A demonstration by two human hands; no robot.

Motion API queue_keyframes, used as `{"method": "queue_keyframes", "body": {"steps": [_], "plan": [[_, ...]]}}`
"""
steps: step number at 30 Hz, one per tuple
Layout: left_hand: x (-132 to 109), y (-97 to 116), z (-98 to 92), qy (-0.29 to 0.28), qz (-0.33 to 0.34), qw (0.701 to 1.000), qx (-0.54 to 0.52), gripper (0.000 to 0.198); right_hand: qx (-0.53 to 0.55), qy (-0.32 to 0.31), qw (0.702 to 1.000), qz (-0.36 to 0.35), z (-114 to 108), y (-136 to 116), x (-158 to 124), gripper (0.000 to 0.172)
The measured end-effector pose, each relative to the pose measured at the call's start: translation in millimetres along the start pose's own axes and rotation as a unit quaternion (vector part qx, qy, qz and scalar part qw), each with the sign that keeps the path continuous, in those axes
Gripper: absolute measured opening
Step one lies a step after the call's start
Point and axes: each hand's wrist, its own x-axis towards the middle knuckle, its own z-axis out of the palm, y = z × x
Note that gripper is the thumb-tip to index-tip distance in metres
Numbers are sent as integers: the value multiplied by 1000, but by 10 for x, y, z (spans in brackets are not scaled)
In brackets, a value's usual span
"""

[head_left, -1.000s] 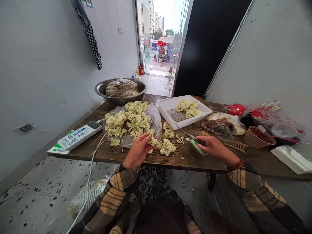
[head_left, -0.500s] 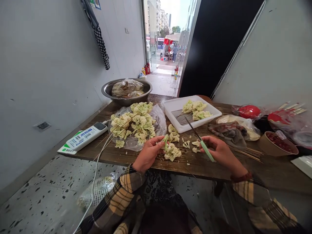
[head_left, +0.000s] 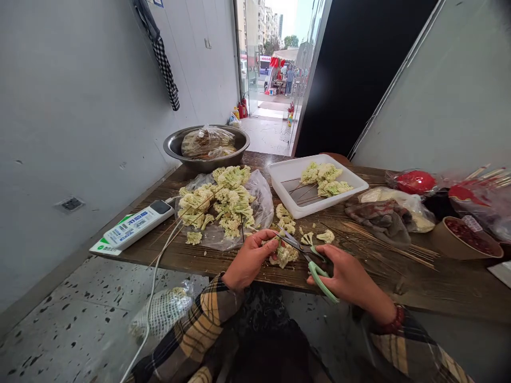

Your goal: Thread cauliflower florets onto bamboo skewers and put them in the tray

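My left hand (head_left: 250, 258) pinches the stem of a cauliflower floret (head_left: 286, 254) just above the table's front edge. In my right hand (head_left: 346, 272) is a pair of green-handled scissors (head_left: 318, 276), handles spread, with the blades at the stem beside my left fingertips. Whether the blades have cut through is too small to tell. Loose cauliflower pieces (head_left: 326, 236) lie just beyond the scissors. Left of them, a heap of cauliflower (head_left: 233, 199) rests on a clear plastic bag (head_left: 261, 197), with thin skewers among it.
Behind my hands stands a white tray (head_left: 287, 205) with skewered cauliflower. A metal basin (head_left: 175, 149) holds bagged items at the back left. A power bank-like white box (head_left: 138, 226) with a cable, a cloth (head_left: 379, 218), loose skewers (head_left: 411, 250) and a paper bowl (head_left: 443, 242) flank the work area.
My right hand has brought the scissors left to the floret stem, and their handles have spread. My left hand keeps its pinch. The view has shifted slightly.
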Motion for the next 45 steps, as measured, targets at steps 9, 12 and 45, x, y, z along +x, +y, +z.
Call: {"method": "queue_keyframes", "body": {"steps": [9, 12, 45], "plan": [[-37, -11, -8, 19, 27, 995, 99, 25, -19, -37, 999, -22, 23, -153, 95, 36], [-41, 2, -17, 22, 33, 994, 106, 26, -28, -50, 998, -21, 29, -148, 95, 32], [-257, 224, -394, 59, 23, 996, -66, 27, -254, 79, 960, 83, -165, 1134, -612, 32]]}}
